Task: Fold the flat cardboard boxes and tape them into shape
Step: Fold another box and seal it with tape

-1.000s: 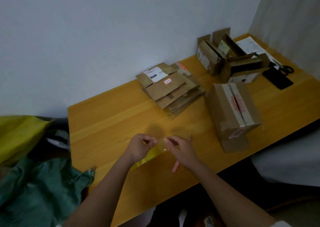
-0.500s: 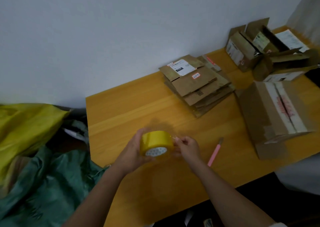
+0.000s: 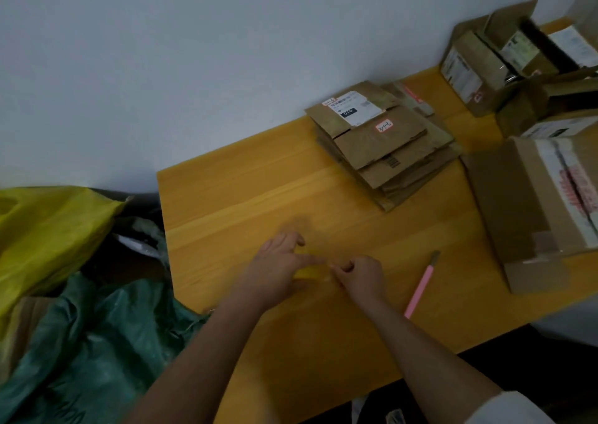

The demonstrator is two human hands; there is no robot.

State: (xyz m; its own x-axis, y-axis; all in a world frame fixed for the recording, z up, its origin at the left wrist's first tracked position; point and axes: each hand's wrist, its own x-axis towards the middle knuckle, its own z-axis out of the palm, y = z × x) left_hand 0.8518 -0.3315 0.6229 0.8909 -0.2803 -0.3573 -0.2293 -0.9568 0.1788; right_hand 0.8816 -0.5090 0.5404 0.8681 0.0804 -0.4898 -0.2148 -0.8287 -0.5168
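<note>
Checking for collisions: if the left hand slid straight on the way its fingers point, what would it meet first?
Probably the stack of flat cardboard boxes; the left hand points up-right over bare table, though depth is uncertain.

plain pale wall (image 3: pixel 194 67), yellow wooden table (image 3: pixel 242 197) pushed against it, dim flat light, dark floor (image 3: pixel 517 375) below table edge

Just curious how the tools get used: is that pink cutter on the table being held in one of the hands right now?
No. The pink cutter lies alone on the table, apart from the right hand.
</note>
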